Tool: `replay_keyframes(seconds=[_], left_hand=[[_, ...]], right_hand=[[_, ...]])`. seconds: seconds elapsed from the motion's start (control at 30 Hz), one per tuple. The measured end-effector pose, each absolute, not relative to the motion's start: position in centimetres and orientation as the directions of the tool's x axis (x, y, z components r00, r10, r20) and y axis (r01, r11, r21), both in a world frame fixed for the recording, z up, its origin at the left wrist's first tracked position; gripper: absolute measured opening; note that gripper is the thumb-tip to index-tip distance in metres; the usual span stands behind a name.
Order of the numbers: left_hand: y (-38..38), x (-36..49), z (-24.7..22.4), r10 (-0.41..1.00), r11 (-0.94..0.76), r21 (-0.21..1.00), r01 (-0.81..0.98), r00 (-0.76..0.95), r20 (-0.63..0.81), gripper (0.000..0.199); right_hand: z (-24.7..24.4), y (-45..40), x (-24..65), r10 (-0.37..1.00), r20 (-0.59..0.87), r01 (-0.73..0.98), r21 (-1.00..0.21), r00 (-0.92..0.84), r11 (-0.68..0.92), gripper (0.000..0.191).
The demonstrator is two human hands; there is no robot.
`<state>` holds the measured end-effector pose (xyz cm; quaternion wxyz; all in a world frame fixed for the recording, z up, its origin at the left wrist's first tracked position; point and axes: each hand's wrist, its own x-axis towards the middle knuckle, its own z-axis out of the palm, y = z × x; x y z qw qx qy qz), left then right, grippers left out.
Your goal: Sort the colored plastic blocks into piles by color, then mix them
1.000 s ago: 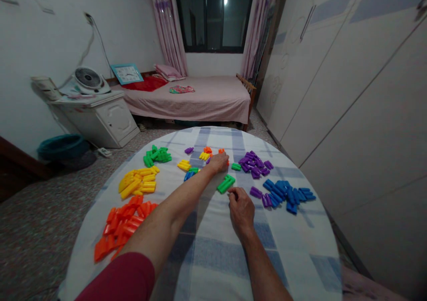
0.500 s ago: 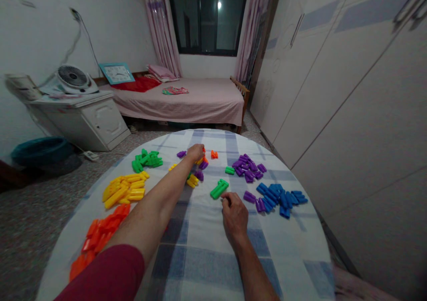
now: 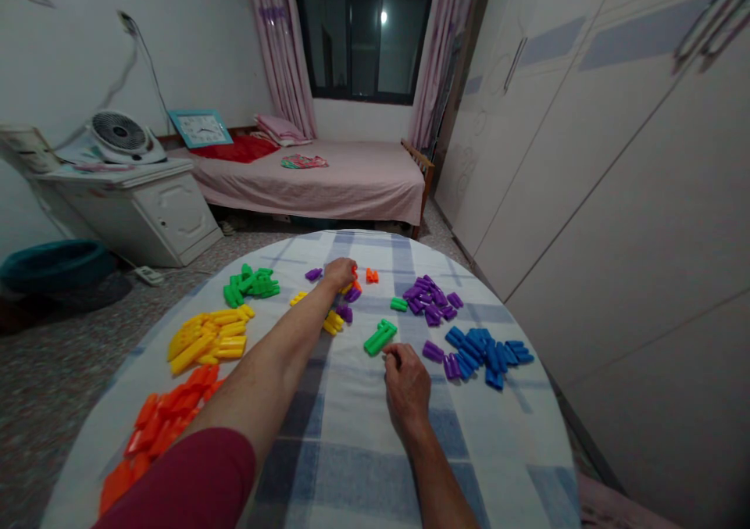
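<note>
My left hand (image 3: 341, 274) reaches to the far middle of the table, its fingers closed on an orange piece (image 3: 355, 273), partly hidden. Beside and below it lie purple pieces (image 3: 352, 294) and yellow pieces (image 3: 333, 323). My right hand (image 3: 407, 377) rests on the cloth with curled fingers, just right of a green piece (image 3: 380, 337); whatever its fingertips hold, if anything, is too small to make out. A small orange piece (image 3: 372, 276) lies right of my left hand.
Round table (image 3: 351, 474) with checked cloth. Piles: green (image 3: 251, 284), yellow (image 3: 208, 337) and orange (image 3: 164, 419) at left; purple (image 3: 430, 298) and blue (image 3: 489, 353) at right. Beyond stand a bed (image 3: 351, 169), a cabinet (image 3: 176, 212) and a wardrobe (image 3: 586, 169).
The whole view has shifted slightly, moving the table and piles a little left in the picture. Both hands keep nearly the same places over the table.
</note>
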<state>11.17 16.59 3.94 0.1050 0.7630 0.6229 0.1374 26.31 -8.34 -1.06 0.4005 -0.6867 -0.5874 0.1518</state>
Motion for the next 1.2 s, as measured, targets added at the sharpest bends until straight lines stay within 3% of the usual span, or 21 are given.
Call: replay_keyframes(seconds=[0.2,0.33,0.47,0.63,0.73,0.87,0.97,1.1,1.2], left_hand=[[14.0,9.3,8.1,0.971,-0.223,0.470,0.854,0.150,0.188,0.036],[8.0,3.7,11.7,0.934,-0.349,0.714,0.607,0.164,0.317,0.045],[-2.1,-3.5,13.1,0.898,-0.285,0.680,0.675,-0.061,0.436,0.045],[-13.2,-10.6,8.9,0.791,0.069,0.727,0.683,-0.482,0.378,0.047],[-16.4,-12.2,5.4,0.724,0.139,0.773,0.619,-0.596,0.347,0.048],[-17.2,-11.9,2.1,0.685,0.135,0.802,0.582,-0.640,0.348,0.044],[-16.6,-11.6,0.8,0.715,0.145,0.843,0.518,-0.644,0.273,0.041],[-16.1,-11.4,0.1,0.777,0.160,0.889,0.429,-0.610,0.155,0.050],[-16.1,-11.2,0.0,0.787,0.169,0.867,0.469,-0.593,0.167,0.055]], right_hand=[[-0.9,-8.2,26.5,0.938,0.248,0.691,-0.722,0.243,0.011,0.027],[-0.9,-8.1,26.6,0.935,0.255,0.706,-0.708,0.247,0.007,0.029],[-1.1,-7.8,26.7,0.930,0.256,0.720,-0.694,0.263,-0.013,0.031],[-0.8,-7.9,26.7,0.927,0.265,0.731,-0.683,0.266,-0.015,0.032],[-0.6,-8.0,26.7,0.925,0.275,0.739,-0.674,0.261,-0.008,0.032],[-0.6,-8.0,26.7,0.929,0.272,0.737,-0.676,0.252,-0.002,0.034],[-0.7,-8.0,26.8,0.929,0.277,0.731,-0.682,0.247,0.009,0.034],[-0.9,-8.0,26.8,0.931,0.276,0.714,-0.700,0.237,0.026,0.034],[-1.1,-7.9,26.8,0.933,0.277,0.707,-0.706,0.231,0.035,0.032]])
